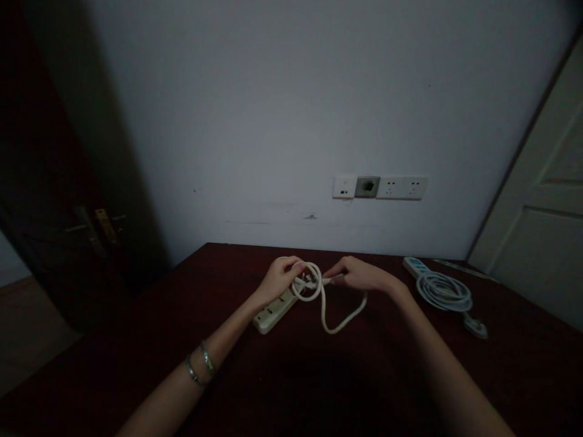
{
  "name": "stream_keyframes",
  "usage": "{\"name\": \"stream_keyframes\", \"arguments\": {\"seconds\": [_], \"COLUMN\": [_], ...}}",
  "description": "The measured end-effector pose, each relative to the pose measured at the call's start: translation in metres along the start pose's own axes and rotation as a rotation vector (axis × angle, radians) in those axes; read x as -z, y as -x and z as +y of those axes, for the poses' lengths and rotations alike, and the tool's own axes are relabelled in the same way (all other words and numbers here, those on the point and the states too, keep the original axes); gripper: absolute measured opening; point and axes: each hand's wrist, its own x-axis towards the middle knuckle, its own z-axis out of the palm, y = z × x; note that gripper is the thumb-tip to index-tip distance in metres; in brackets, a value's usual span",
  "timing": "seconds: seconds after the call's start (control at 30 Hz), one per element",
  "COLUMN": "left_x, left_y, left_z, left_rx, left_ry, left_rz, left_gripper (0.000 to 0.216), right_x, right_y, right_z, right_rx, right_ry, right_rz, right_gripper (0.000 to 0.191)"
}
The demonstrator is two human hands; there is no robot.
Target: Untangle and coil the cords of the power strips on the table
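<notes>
A cream power strip (pixel 272 311) lies on the dark red-brown table (pixel 136 340), its far end lifted under my left hand (pixel 280 278). That hand is closed around coiled loops of the strip's cream cord (pixel 328 321). My right hand (pixel 357 274) pinches the cord just to the right of the coil. A loose loop of cord hangs down toward me between the two hands and rests on the table. Two bracelets sit on my left wrist.
A second, white-and-blue power strip with a coiled white cord (pixel 444 290) and plug lies at the table's right. Wall sockets (pixel 380 187) sit above the table's far edge. A dark door (pixel 68 200) stands left, a white door (pixel 542 212) right.
</notes>
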Motion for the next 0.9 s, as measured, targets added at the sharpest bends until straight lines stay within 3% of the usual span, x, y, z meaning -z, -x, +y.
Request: {"name": "stream_keyframes", "arguments": {"seconds": [0.1, 0.3, 0.47, 0.7, 0.9], "left_x": [-0.005, -0.010, -0.014, -0.027, -0.024], "left_y": [0.001, 0.004, 0.003, 0.005, 0.003], "left_z": [0.001, 0.002, 0.001, -0.007, -0.033], "left_rx": [0.026, 0.080, 0.134, 0.431, 0.609], "left_ry": [-0.008, 0.050, 0.102, 0.370, 0.767], "left_rz": [-0.035, -0.104, -0.040, 0.044, -0.160], "left_gripper": [0.029, 0.027, 0.023, 0.015, 0.013], "right_x": [-0.004, -0.005, -0.012, -0.030, -0.030], "right_y": [-0.004, -0.001, -0.008, -0.019, -0.020], "right_z": [-0.001, -0.002, 0.001, 0.001, 0.007], "right_rx": [0.083, 0.159, 0.132, 0.084, 0.186], "right_ry": [-0.018, -0.281, -0.488, -0.593, -0.596], "right_rz": [-0.042, -0.116, 0.055, 0.252, 0.148], "right_gripper": [0.030, 0.028, 0.021, 0.017, 0.034]}}
